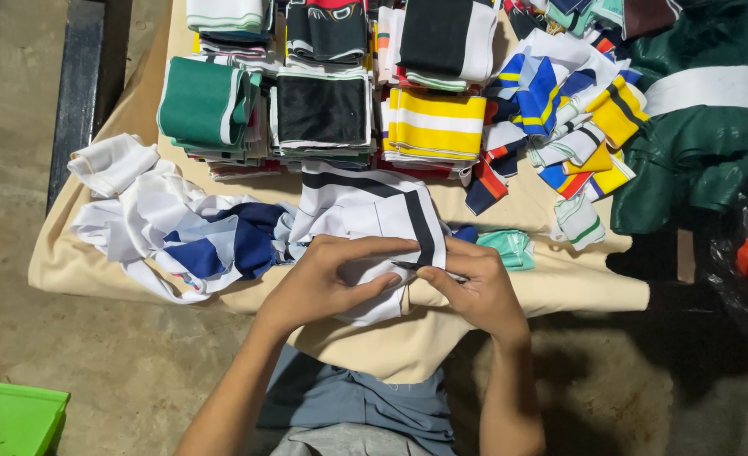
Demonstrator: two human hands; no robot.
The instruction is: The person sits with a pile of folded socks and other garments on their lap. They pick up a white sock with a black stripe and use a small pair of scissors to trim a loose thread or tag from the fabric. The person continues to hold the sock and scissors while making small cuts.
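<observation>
Both hands meet at frame centre on a white cloth point(365, 215) with black stripes. Left hand point(327, 283) grips its edge; right hand point(475, 287) pinches a small tool point(429, 270) against it. Beige cover point(560, 283) over table, folded stacks point(323, 110) at top, concrete floor point(19, 169) left, green bin point(10, 418) lower left.

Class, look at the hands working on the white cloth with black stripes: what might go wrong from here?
1. The thin pointed tool in the right hand lies close to the left hand fingertips; it might prick them.
2. The white black-striped knit piece overhangs the beige-covered table edge and might slip off.
</observation>
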